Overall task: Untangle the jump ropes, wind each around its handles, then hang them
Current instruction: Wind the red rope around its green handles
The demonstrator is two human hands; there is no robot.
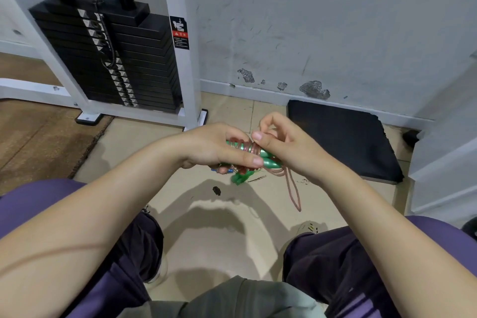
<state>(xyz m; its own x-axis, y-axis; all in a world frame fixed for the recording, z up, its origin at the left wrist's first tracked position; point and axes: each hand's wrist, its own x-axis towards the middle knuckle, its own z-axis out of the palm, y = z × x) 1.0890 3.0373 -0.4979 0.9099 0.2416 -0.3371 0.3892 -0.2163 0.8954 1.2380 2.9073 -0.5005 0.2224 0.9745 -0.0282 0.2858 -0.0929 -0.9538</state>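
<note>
Handles: you hold the green handles [260, 156] side by side, level across the middle, between your two hands.
Rope: the pink rope [249, 147] is wound in several turns round the handles just beside your left thumb; a loose loop [294, 190] hangs below your right hand toward the floor.
Left hand: your left hand [219, 147] has its fingers curled round the handles, thumb laid along the top and pressing the coils. A bit of blue shows under those fingers; what it is cannot be told.
Right hand: your right hand [281, 142] pinches the rope at the coils, thumb and forefinger closed on it, the other fingers bent.
Floor: beige tiles [224, 217] lie under your hands, with their shadows on them.
Mat: a black mat [340, 142] lies beyond your right fingers, against the wall.
Wall: scuffed white wall [322, 33] with chipped paint low down.
Machine: a white-framed weight stack [116, 59] stands beyond your left fingers.
</note>
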